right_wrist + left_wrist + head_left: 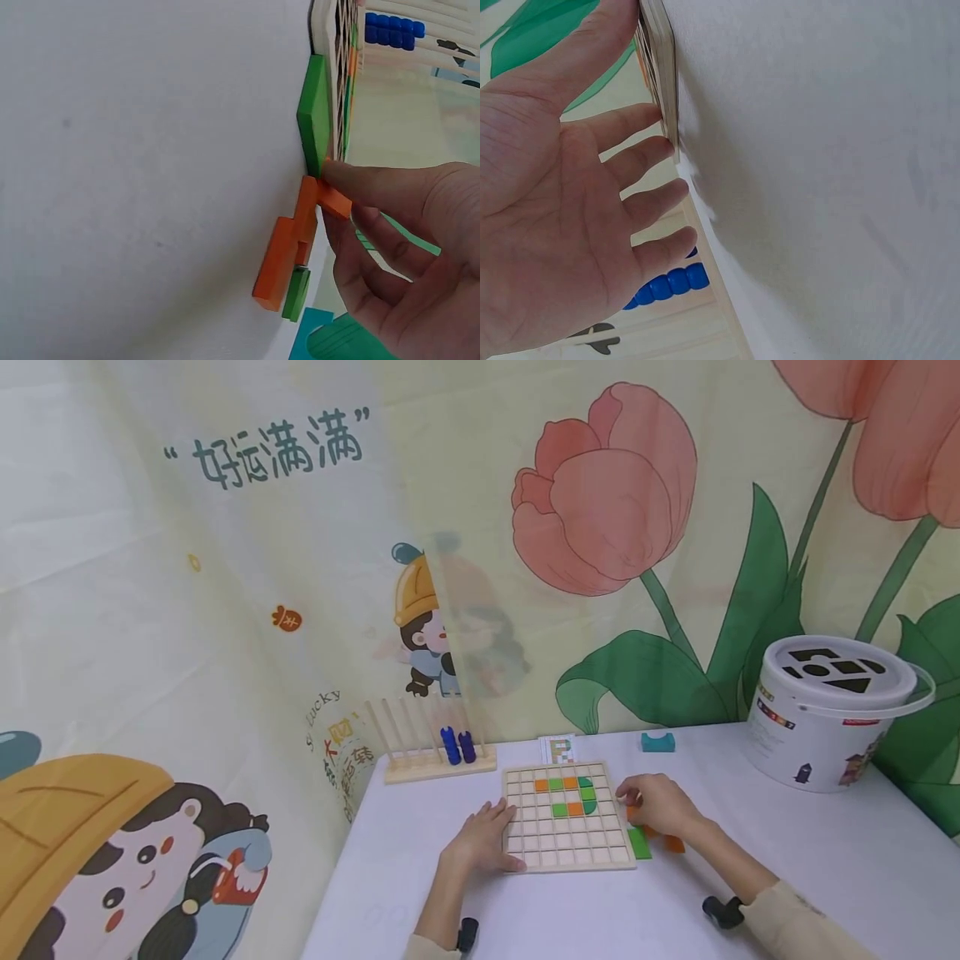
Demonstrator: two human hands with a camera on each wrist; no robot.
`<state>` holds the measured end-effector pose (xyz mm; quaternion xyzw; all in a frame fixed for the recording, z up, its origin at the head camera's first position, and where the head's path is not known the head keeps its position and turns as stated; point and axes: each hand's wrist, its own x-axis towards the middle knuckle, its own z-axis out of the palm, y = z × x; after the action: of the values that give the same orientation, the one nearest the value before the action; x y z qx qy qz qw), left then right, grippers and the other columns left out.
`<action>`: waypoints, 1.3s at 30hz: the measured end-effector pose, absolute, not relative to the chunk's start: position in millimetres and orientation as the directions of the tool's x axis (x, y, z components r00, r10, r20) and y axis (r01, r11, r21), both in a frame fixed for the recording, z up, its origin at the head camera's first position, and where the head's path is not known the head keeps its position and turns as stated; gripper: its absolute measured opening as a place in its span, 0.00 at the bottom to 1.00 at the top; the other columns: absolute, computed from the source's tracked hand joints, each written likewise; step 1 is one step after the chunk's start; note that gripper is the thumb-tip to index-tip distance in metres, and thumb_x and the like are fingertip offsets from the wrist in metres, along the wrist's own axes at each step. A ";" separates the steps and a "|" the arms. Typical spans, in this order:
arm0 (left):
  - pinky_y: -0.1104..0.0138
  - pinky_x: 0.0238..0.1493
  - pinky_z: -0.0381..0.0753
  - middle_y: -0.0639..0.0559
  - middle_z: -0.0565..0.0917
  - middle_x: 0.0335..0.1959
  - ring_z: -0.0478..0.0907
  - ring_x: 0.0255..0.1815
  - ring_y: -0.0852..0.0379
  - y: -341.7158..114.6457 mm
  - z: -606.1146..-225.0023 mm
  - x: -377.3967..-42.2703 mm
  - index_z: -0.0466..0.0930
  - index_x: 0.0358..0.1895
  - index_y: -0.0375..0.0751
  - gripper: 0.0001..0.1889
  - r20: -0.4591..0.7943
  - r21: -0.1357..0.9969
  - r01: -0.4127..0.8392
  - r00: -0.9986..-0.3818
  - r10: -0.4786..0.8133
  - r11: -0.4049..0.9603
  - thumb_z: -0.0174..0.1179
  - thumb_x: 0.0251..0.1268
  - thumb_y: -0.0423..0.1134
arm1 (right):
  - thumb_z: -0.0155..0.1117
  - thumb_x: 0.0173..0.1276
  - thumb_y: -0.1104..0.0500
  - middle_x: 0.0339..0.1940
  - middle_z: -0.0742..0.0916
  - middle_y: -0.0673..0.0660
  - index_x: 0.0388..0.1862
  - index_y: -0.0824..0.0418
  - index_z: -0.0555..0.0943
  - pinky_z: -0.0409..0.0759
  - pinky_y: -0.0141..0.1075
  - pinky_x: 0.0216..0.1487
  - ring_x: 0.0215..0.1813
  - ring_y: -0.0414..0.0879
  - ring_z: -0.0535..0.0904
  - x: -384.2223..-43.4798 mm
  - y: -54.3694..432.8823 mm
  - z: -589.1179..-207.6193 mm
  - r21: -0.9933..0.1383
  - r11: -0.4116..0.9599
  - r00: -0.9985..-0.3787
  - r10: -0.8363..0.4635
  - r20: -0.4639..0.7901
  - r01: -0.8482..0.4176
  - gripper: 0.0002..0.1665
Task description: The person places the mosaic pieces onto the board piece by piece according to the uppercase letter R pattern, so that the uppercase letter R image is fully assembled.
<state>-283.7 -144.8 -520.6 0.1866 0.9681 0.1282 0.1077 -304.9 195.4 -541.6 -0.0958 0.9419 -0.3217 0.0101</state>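
A wooden grid board lies on the white table with orange and green tiles set in some of its squares, two green ones curved at the corner. My left hand rests against the board's left edge, fingers spread and nearly straight. Beside the right edge, my right hand pinches a small orange tile between thumb and fingers. Just below that hand are loose orange pieces, a larger green piece next to the board, and a small green piece.
Behind the board stands a wooden peg rack with blue beads on two pegs. A small pattern card and a teal block lie at the back. A white lidded bucket occupies the back right. A printed curtain hangs behind.
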 end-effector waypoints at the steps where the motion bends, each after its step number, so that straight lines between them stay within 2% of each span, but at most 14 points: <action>1: 0.44 0.80 0.61 0.43 0.64 0.82 0.58 0.82 0.39 -142.7 -519.7 -284.2 0.68 0.78 0.41 0.52 -0.160 0.287 0.338 -0.906 0.392 0.897 0.81 0.50 0.56 | 0.81 0.56 0.69 0.32 0.85 0.49 0.47 0.60 0.88 0.85 0.35 0.36 0.36 0.46 0.78 -304.2 197.8 -540.0 -0.611 0.773 -0.982 -0.181 0.047 -0.172 0.19; 8: 0.45 0.81 0.60 0.45 0.63 0.82 0.57 0.83 0.41 -134.3 -513.8 -286.6 0.67 0.79 0.43 0.52 -0.164 0.280 0.336 -0.906 0.390 0.899 0.81 0.50 0.56 | 0.77 0.58 0.72 0.31 0.85 0.51 0.48 0.66 0.87 0.84 0.33 0.34 0.35 0.47 0.79 -303.0 205.0 -523.2 -0.670 0.719 -0.983 -0.149 0.109 -0.184 0.18; 19: 0.45 0.80 0.61 0.45 0.64 0.82 0.58 0.83 0.41 -138.0 -518.6 -286.7 0.68 0.79 0.43 0.52 -0.166 0.274 0.338 -0.905 0.391 0.900 0.81 0.49 0.56 | 0.83 0.58 0.65 0.28 0.86 0.49 0.45 0.63 0.88 0.84 0.31 0.34 0.34 0.45 0.81 -313.3 186.0 -519.5 -0.724 0.664 -0.979 -0.063 0.194 -0.187 0.16; 26: 0.45 0.80 0.61 0.44 0.64 0.82 0.58 0.83 0.40 -140.9 -517.3 -283.9 0.68 0.78 0.42 0.52 -0.172 0.289 0.324 -0.908 0.381 0.901 0.82 0.49 0.55 | 0.81 0.60 0.65 0.30 0.88 0.49 0.47 0.64 0.89 0.86 0.33 0.40 0.36 0.44 0.84 -317.5 164.3 -517.1 -0.771 0.609 -0.982 -0.104 0.159 -0.189 0.16; 35: 0.45 0.80 0.62 0.44 0.65 0.81 0.59 0.82 0.40 -143.0 -518.7 -283.1 0.69 0.78 0.43 0.52 -0.169 0.278 0.319 -0.912 0.373 0.906 0.82 0.49 0.55 | 0.80 0.60 0.67 0.28 0.89 0.48 0.45 0.64 0.88 0.88 0.38 0.41 0.34 0.42 0.84 -324.4 135.7 -520.7 -0.773 0.601 -0.977 -0.180 0.114 -0.201 0.14; 39: 0.46 0.80 0.61 0.44 0.64 0.82 0.58 0.83 0.41 -144.8 -519.8 -283.8 0.68 0.78 0.44 0.52 -0.170 0.280 0.310 -0.916 0.364 0.909 0.81 0.49 0.56 | 0.80 0.59 0.68 0.28 0.89 0.47 0.44 0.64 0.89 0.88 0.35 0.40 0.34 0.41 0.85 -328.6 125.5 -525.3 -0.785 0.577 -0.971 -0.205 0.128 -0.225 0.13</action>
<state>-283.8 -144.8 -519.8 0.1736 0.9707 0.1245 0.1099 -328.6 125.5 -525.3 -0.1209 0.8878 -0.4439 -0.0114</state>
